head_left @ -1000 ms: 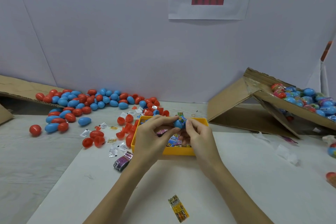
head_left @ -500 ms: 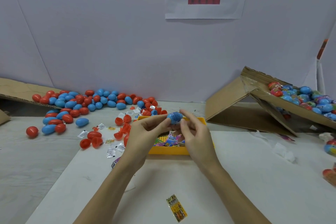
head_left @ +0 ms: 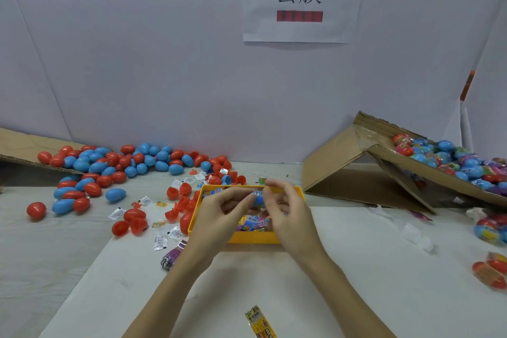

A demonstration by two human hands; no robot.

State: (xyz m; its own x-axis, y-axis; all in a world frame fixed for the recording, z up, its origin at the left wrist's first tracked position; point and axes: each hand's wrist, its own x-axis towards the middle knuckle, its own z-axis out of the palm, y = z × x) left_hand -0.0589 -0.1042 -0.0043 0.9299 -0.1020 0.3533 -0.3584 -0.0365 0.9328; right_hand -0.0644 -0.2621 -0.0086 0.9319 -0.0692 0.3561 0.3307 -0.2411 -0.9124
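Closest to me, a yellow printed film sleeve (head_left: 260, 322) lies flat on the white paper sheet (head_left: 356, 269). Just past it, the person's left hand (head_left: 219, 217) and right hand (head_left: 293, 219) meet over the shallow yellow plastic tray (head_left: 255, 239). Between them is a small blue plastic egg (head_left: 258, 197), held clear of the tray's contents. The left thumb and fingertips pinch one end, and the right thumb and curled fingers pinch the other.

A second ago a strip of film stood up from that egg, down at the tray's far rim. Half a second ago the egg lay sideways between the fingertips. Now no strip stands proud, and a paler band seems to wrap the shell, though motion blur hides the detail. I take it the sleeve is nearly seated and only needs smoothing.

The tray holds a loose heap of bright printed sleeves (head_left: 252, 223). Left of it are a purple sleeve bundle (head_left: 170, 258) and open red plastic half shells (head_left: 131, 223). Farther back on the left, a pile of bare red and blue eggs (head_left: 131, 159) spills off a flat cardboard sheet (head_left: 19, 145). On the right, a tipped brown cardboard box (head_left: 337, 162) cradles finished wrapped eggs (head_left: 450, 159).
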